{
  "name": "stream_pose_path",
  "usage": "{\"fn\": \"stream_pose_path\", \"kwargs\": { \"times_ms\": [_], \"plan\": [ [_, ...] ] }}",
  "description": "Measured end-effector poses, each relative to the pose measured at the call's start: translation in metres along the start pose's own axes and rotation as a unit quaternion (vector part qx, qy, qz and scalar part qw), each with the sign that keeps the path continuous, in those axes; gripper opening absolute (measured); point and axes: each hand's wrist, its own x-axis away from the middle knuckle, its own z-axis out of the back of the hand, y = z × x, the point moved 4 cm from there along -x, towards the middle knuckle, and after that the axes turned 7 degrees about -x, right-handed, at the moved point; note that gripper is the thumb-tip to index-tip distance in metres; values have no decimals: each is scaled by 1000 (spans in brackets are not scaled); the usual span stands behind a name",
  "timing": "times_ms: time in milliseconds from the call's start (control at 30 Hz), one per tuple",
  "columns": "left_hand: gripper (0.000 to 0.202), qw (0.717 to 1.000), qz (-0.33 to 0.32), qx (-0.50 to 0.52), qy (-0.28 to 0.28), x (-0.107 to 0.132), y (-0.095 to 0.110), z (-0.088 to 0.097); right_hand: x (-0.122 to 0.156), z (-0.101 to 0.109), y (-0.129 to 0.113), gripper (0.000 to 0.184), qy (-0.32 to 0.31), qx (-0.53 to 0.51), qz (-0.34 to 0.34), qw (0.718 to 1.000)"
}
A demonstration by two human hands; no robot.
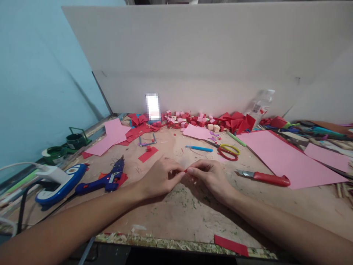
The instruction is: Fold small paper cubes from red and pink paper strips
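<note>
Over the middle of the wooden table (pixel 154 224), my left hand (pixel 162 176) and my right hand (pixel 208 176) meet at the fingertips. Both pinch a small red piece (pixel 185 171), mostly covered by the fingers; it looks like paper, but its exact shape is hidden. Beyond the hands lie a blue pen-like tool (pixel 199 148) and scissors with red and yellow handles (pixel 228 151). A red-handled knife (pixel 271 179) rests to the right of my right hand. Left of my left hand is a blue glue gun (pixel 106 180).
Small pink and red cubes (pixel 179 119) and red scraps line the back, near a lit phone (pixel 153 106) and a plastic bottle (pixel 261 106). Pink sheets (pixel 289 158) lie right. A blue power strip (pixel 60 186) with cables sits left. A red strip (pixel 231 245) overhangs the front edge.
</note>
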Motion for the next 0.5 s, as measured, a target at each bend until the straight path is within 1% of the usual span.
{"fn": "stream_pose_path", "kwargs": {
  "times_ms": [100, 167, 333, 400, 500],
  "plan": [
    [23, 1000, 9, -2, 14, 0, -4, 2, -2, -1, 1, 24, -6, -17, -11, 1000],
    [22, 1000, 8, -4, 17, 0, -6, 3, -3, -2, 2, 28, -8, -34, -21, 999],
    [16, 1000, 7, -4, 18, 0, -3, 4, -5, 0, 3, 29, -5, -78, -25, 997],
    [21, 999, 28, 35, 25, 0, -3, 8, -5, 3, 6, 30, 10, -103, -26, 994],
    [26, 988, 64, 138, 24, -1, -6, 11, -7, 7, 10, 34, 30, -137, -34, 990]
  ]
}}
